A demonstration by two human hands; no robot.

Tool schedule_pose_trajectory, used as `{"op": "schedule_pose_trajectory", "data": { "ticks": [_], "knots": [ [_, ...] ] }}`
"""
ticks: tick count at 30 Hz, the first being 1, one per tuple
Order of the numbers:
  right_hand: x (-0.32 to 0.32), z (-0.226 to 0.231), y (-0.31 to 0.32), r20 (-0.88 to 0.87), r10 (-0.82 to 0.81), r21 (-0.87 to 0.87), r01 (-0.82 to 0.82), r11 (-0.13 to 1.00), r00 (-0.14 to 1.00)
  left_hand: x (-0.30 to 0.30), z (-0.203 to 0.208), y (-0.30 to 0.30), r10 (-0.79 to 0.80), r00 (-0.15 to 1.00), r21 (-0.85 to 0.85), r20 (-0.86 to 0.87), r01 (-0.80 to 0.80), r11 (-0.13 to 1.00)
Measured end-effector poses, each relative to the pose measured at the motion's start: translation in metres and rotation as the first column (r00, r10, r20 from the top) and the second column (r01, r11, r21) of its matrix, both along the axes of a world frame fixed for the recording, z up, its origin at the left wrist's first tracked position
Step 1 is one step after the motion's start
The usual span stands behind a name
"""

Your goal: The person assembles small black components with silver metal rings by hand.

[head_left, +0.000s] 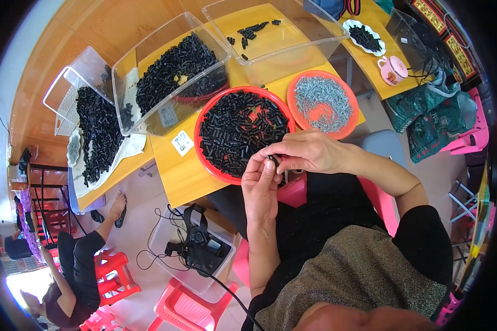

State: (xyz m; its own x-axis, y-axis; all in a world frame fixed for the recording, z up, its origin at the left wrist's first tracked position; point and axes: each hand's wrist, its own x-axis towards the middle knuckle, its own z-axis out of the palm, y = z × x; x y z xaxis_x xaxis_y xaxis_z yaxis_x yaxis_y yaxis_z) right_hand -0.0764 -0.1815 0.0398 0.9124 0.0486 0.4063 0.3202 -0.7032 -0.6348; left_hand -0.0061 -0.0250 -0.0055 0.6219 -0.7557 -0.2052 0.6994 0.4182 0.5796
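Observation:
My left hand (261, 187) and my right hand (303, 153) meet over the near edge of a red round basin (200, 158). Between their fingertips is a small black cylindrical part (273, 159), pinched by both and partly covered by the fingers. The basin is filled with many black tubular parts (232, 132) of a similar look. Just right of it, touching or nearly so, lies an orange-red plate (345, 131) heaped with small silvery metal pieces (321, 99), perhaps screws.
A clear plastic bin (128, 77) of black parts stands behind the basin, and another bin (309, 47) holds a few. Black pieces (96, 138) are piled on a white cloth at left. A pink mug (393, 70) sits at right. Another person (72, 276) sits at lower left.

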Motion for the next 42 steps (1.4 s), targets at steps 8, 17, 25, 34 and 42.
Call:
{"op": "schedule_pose_trajectory", "data": {
  "ticks": [8,17,25,34,42],
  "knots": [
    [-0.005,0.010,-0.009,-0.023,-0.007,-0.199,0.002,0.980,1.000,-0.003,-0.004,-0.004,-0.073,0.997,0.007,-0.003,0.073,0.997],
    [0.010,0.045,-0.020,-0.418,0.116,-0.478,-0.327,0.816,0.901,-0.008,0.003,-0.007,-0.172,0.985,0.104,0.028,0.169,0.980],
    [0.006,0.035,-0.025,-0.391,0.141,-0.451,-0.322,0.832,0.910,-0.008,0.010,-0.009,-0.233,0.972,0.086,0.002,0.232,0.969],
    [-0.001,0.012,-0.032,-0.142,0.127,-0.487,-0.181,0.854,0.982,-0.013,0.011,-0.012,-0.109,0.951,0.186,0.290,0.056,0.981],
    [0.000,0.006,-0.039,-0.047,0.118,-0.413,-0.127,0.902,0.992,0.000,-0.004,-0.008,0.089,0.946,0.240,0.311,-0.169,0.956]
  ]
}}
